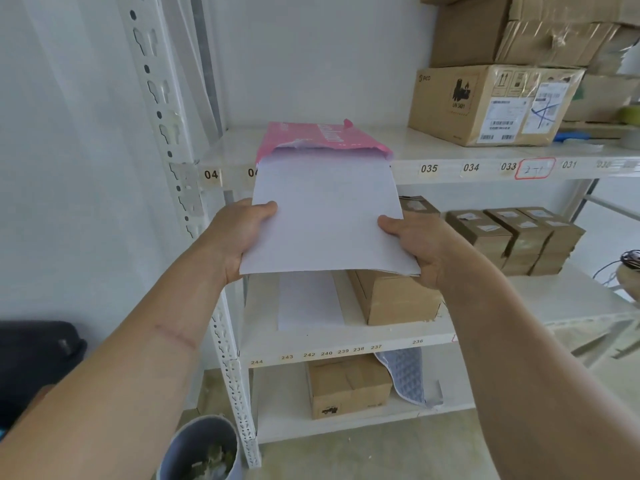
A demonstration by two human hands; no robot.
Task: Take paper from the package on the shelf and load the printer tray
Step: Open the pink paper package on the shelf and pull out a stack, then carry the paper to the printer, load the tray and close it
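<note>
Two hands share the load: on the white shelf (450, 157) lies the pink package (322, 138) with its torn mouth toward us, and the paper (325, 220) runs lengthwise out of it, far end inside the wrapper, near end in our grip. We pinch the near corners, left hand (239, 233) and right hand (415, 244) equally close, thumbs on top, so we judge the pull lies straight back along that long axis.

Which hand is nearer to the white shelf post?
Left. The left hand grips the paper stack just beside the shelf post; the right hand holds the stack's far edge.
</note>
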